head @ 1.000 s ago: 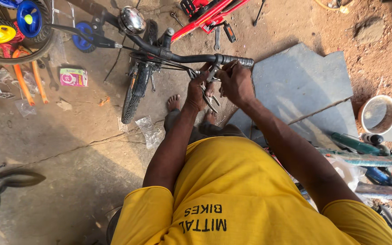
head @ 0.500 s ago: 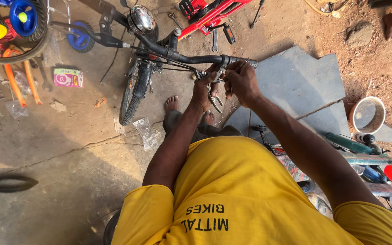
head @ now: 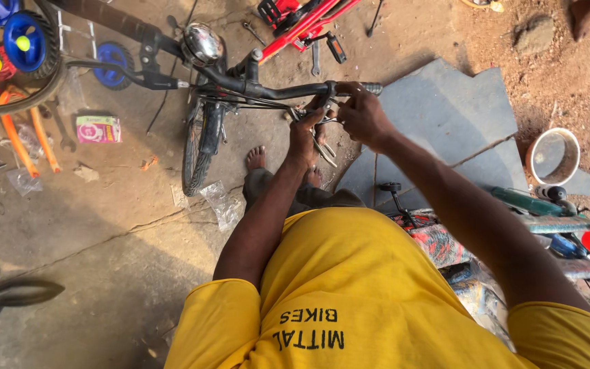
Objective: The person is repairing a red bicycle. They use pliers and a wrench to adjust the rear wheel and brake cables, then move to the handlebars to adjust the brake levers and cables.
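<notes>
Looks like we're mid-way through fiddling with the brake lever area on the black bicycle's handlebar point(head: 274, 90), right by the grip end. The left hand point(head: 306, 133) is closed around a metal tool, pliers I think point(head: 322, 147), with the handles poking down toward the floor, and it sits just under the bar where the thin cables run in. The right hand point(head: 360, 116) is curled up at the bar itself, fingertips pinched on the small clamp or lever fitting next to the rubber grip point(head: 370, 88); can't tell exactly which bit it's got, too small. Neither hand is loose, both are gripping. My guess is the fitting is being held steady while the tool works on it, so the next bit wants a firm squeeze from the left and the right keeping that part from twisting. Bike is standing on the concrete floor point(head: 104, 225), headlamp point(head: 203, 43) facing away, a spanner point(head: 315, 60) lying beyond it.
</notes>
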